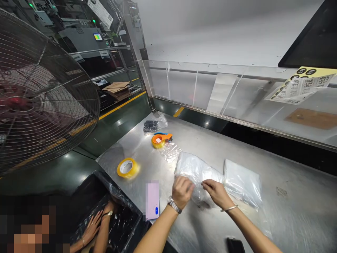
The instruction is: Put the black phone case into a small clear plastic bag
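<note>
A clear plastic bag (196, 167), crumpled and partly folded, lies on the metal table (286, 225) in front of me. My left hand (182, 191), with a metal watch at the wrist, is closed in a pinch at the bag's near left edge and slightly blurred. Facing it, my right hand (216, 193) pinches the near edge of the same bag with thumb and forefinger; a bangle circles that wrist. Just right of the bag rests a folded stack of clear plastic bags (243, 182). What the crumpled bag contains, if anything, I cannot make out.
A yellow tape roll (127, 168), an orange tape dispenser (159, 140) and a phone (152, 200) lie to the left. A bagged dark item (152, 125) sits farther back. Another person's hands (92, 225) reach into a black-lined bin (131, 207). A large fan (47, 95) stands left.
</note>
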Motion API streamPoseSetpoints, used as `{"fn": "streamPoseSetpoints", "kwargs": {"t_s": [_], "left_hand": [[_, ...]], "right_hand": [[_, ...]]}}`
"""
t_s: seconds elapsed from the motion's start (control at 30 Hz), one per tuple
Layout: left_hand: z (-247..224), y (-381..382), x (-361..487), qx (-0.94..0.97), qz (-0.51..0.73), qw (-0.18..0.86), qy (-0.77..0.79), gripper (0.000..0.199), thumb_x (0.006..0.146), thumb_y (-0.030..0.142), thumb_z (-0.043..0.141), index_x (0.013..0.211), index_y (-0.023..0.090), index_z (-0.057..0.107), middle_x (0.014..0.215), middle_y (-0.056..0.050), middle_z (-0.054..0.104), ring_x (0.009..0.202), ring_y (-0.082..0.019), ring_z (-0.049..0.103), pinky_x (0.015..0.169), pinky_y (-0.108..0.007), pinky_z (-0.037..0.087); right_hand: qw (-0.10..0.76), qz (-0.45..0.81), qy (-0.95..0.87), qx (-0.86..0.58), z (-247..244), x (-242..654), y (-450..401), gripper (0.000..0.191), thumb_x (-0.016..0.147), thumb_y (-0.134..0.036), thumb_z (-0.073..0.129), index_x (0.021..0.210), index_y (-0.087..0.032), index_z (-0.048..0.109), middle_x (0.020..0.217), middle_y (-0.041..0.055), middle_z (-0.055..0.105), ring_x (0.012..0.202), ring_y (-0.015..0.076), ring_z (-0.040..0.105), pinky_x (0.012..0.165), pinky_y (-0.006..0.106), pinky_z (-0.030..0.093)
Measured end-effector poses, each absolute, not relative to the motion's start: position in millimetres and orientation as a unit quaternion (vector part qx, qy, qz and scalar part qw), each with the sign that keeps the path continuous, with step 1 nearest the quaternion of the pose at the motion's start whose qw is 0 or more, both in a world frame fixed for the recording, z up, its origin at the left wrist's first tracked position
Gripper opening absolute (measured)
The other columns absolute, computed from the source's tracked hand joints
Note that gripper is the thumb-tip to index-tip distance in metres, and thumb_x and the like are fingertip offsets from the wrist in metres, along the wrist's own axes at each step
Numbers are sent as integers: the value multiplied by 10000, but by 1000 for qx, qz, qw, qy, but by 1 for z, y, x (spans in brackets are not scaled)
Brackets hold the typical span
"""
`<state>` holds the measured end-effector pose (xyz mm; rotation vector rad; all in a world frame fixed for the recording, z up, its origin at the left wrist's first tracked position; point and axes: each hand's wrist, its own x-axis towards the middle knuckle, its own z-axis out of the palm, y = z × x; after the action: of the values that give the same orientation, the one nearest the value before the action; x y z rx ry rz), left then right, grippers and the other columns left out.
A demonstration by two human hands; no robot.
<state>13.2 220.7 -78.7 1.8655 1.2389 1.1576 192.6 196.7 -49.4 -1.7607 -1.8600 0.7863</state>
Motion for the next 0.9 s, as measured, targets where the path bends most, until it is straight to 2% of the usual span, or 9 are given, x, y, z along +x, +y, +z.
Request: {"fn": "streamPoseSetpoints", "kwargs": {"t_s": [0.07, 0.13, 0.3, 0.43, 0.53, 0.63, 0.73, 0.9], "left_hand": [[-81, 212, 27, 730, 410, 308, 452, 182, 663, 333, 668, 811, 231, 639, 806, -64, 622, 780, -219, 553, 743, -350, 424], [-86, 206, 40, 737, 389, 295, 467, 216, 685, 326, 645, 871, 221, 614, 835, -80, 616, 796, -236, 548, 726, -365, 420], [-95, 199, 47, 751, 367, 271, 477, 70, 769, 237, 537, 819, 207, 576, 763, -63, 583, 759, -227, 521, 687, -356, 405], [-98, 193, 33, 766, 362, 252, 467, 65, 781, 176, 501, 815, 201, 550, 783, -67, 578, 767, -215, 505, 677, -332, 412], [-100, 189, 27, 775, 357, 230, 467, 106, 781, 122, 464, 776, 198, 538, 761, -67, 573, 744, -207, 496, 664, -322, 405], [-100, 187, 26, 790, 349, 206, 460, 152, 780, 90, 438, 743, 201, 535, 741, -59, 578, 728, -199, 497, 649, -308, 391], [-98, 188, 25, 804, 338, 182, 455, 144, 769, 94, 459, 703, 203, 527, 693, -45, 569, 696, -190, 491, 629, -299, 372], [-95, 191, 21, 818, 328, 133, 453, 171, 800, 134, 458, 664, 207, 532, 655, -41, 564, 663, -179, 481, 617, -302, 337]], "right_hand": [[228, 314, -677, -626, -42, 192, 200, 281, 824, -313, 401, 735, -193, 640, 725, 36, 655, 707, 177, 594, 657, 273, 437], [226, 338, -672, -619, -38, 190, 203, 291, 820, -319, 406, 701, -183, 634, 683, 35, 641, 679, 177, 583, 643, 278, 427], [214, 423, -651, -593, -40, 196, 208, 366, 815, -416, 415, 639, -162, 612, 579, 15, 606, 565, 146, 554, 555, 253, 426], [222, 450, -626, -597, -52, 202, 212, 484, 859, -469, 279, 772, -144, 627, 633, 30, 615, 559, 137, 546, 542, 261, 431], [232, 436, -620, -610, -64, 198, 214, 369, 813, -454, 405, 845, -152, 614, 705, 25, 615, 636, 143, 537, 589, 271, 418], [209, 448, -637, -591, -74, 191, 215, 241, 715, -394, 584, 682, -156, 599, 573, -31, 551, 561, 115, 493, 545, 245, 384], [192, 450, -647, -584, -78, 186, 218, 256, 767, -349, 571, 609, -149, 545, 525, -63, 487, 508, 83, 467, 520, 226, 377], [192, 404, -645, -620, -80, 182, 221, 264, 842, -341, 515, 673, -139, 536, 608, -52, 517, 564, 84, 507, 574, 247, 430]]}}
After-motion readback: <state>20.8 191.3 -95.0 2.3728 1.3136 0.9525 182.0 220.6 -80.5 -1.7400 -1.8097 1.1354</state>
